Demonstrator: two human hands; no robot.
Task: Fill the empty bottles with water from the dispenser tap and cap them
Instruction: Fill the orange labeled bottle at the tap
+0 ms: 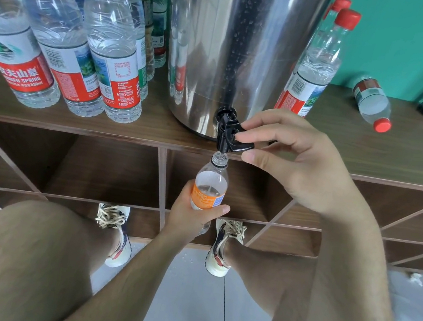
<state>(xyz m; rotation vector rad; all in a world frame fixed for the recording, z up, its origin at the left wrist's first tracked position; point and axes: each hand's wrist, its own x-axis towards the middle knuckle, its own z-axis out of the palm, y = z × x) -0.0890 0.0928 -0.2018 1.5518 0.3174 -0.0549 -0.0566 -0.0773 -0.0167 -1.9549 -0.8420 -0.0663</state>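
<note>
A steel water dispenser stands on the wooden shelf top. Its black tap juts over the front edge. My right hand pinches the tap lever between thumb and fingers. Directly under the spout, my left hand grips an uncapped bottle with an orange label, held upright. Water runs into its neck, and the water level shows near the top of the label.
Several capped bottles with red and blue caps crowd the shelf top left of the dispenser. Two capped bottles stand to its right, and one lies on its side. Open wooden cubbies are below. My knees and shoes are over a tiled floor.
</note>
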